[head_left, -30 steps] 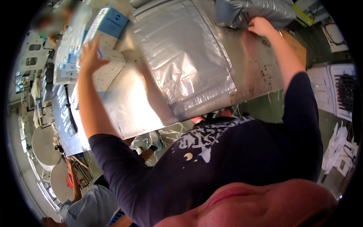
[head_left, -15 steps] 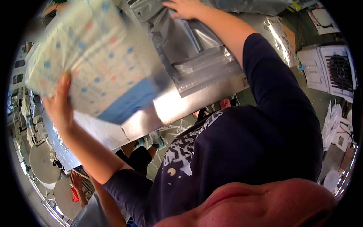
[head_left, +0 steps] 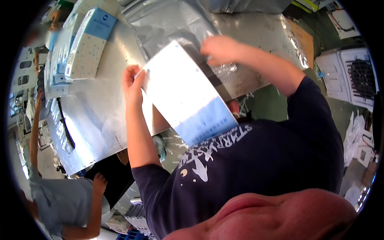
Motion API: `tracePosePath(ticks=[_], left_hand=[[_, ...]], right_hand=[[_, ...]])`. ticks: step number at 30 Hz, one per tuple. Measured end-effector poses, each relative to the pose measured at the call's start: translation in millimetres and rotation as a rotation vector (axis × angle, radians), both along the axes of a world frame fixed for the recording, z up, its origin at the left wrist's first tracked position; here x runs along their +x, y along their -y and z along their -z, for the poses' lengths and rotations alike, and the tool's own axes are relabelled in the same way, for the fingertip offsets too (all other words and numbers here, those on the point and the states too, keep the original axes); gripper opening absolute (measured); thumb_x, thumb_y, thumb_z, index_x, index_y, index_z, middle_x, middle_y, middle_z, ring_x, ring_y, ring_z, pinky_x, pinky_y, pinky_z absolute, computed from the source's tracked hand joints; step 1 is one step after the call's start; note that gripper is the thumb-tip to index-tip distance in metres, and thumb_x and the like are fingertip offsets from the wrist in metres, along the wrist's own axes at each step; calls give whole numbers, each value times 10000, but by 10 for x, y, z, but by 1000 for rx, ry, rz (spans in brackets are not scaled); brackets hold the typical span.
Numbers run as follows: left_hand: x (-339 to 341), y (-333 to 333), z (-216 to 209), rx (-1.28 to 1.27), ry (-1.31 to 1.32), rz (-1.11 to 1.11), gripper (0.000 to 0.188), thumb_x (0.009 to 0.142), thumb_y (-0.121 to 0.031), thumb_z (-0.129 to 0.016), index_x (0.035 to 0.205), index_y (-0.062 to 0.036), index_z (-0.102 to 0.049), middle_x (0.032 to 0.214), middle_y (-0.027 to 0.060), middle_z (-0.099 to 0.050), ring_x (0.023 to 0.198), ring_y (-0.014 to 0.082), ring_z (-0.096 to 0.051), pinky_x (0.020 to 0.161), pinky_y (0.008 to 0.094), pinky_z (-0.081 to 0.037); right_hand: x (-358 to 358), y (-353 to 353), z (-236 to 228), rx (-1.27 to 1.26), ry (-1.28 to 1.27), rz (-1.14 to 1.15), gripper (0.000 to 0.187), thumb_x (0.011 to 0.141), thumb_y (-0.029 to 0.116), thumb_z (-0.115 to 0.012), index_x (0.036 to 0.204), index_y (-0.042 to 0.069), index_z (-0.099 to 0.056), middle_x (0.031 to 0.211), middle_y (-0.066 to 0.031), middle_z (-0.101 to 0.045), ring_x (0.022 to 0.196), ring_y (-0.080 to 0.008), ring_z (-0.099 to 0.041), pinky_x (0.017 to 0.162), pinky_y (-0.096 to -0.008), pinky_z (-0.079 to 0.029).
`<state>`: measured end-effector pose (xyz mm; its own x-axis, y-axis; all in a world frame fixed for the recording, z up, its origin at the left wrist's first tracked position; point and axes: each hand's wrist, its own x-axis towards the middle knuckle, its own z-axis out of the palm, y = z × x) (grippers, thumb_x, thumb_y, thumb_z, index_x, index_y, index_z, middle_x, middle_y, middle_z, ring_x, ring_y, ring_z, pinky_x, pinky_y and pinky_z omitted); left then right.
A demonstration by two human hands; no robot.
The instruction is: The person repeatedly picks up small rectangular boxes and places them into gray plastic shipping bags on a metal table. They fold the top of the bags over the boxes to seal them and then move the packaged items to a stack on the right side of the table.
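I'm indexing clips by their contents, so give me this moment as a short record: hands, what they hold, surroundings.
left hand: grips the box by its left edge
box: white, blue end toward the wearer
right hand: over the silver bag; grip unclear
silver bag: flat on the metal table, partly behind the box
other boxes: white and blue, on the table's left
co-worker: lower left, grey shirt

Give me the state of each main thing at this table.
Held box: in hand, broad face toward the camera
Left hand: gripping the box's edge
Right hand: curled, grip unclear
Grey bag: wrinkled, spread on the table
Other boxes: grouped on the table
Bulky grey bag: filled out, partly cropped
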<state>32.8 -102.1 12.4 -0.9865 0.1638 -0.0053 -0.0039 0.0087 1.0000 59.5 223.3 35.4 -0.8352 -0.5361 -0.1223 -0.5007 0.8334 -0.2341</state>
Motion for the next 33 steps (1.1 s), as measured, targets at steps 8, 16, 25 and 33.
tracePosePath(ticks=[8,16,25,33], left_hand=[[-255,-688,-225,-483,138,423,419,851,-228,-628,1210,-85,-466,861,105,-624,763,220,-621,643,322,-487],[312,-1367,0,-1216,-341,-201,711,665,-228,-714,1299,-134,-405,1069,201,-561,920,396,-589,802,451,-486],[1104,-1465,248,442,142,-288,260,850,-31,-533,1102,32,-523,1016,167,-621,884,282,-631,785,346,-513],[721,-1189,61,-982,-374,49,516,818,-247,-589,1198,42,-394,1093,268,-562,1045,408,-535,867,429,-445]], right_hand=[[-350,-45,-29,-73,29,96,192,731,171,-579,816,34,-684,882,-177,-657,807,-356,-624,716,-441,-492],[141,-512,-394,-367,-312,32,142,746,156,-560,788,23,-587,827,-153,-607,818,-352,-583,732,-436,-464],[779,-839,-286,-488,-88,-28,222,740,148,-559,924,26,-584,909,-125,-590,912,-335,-551,816,-399,-459],[340,-546,120,-422,-21,544,341,780,253,-606,1065,65,-605,1111,-168,-605,1029,-353,-561,848,-407,-454]])
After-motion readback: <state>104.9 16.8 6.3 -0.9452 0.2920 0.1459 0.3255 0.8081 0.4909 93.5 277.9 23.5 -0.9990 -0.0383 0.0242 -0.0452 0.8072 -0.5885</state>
